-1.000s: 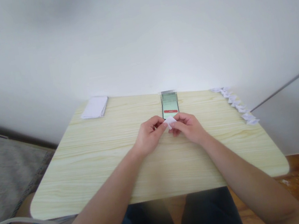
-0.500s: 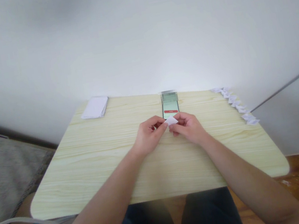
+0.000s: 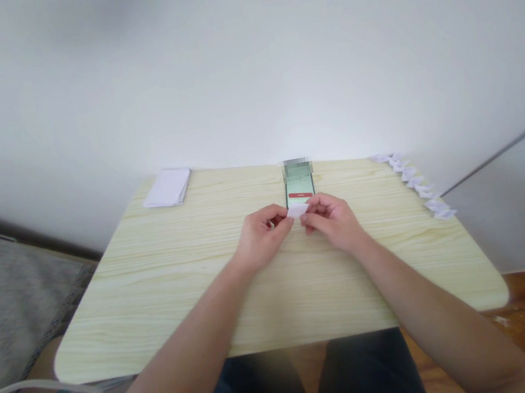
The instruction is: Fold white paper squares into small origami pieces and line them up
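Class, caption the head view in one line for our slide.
Left hand and right hand hold a small white paper near a phone on a pale table.

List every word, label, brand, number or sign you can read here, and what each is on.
None can be read.
Phone: a tiny mark on its red bar, too small to read; the screen's top is pixelated.
Held paper, stack, folded papers: no writing visible.
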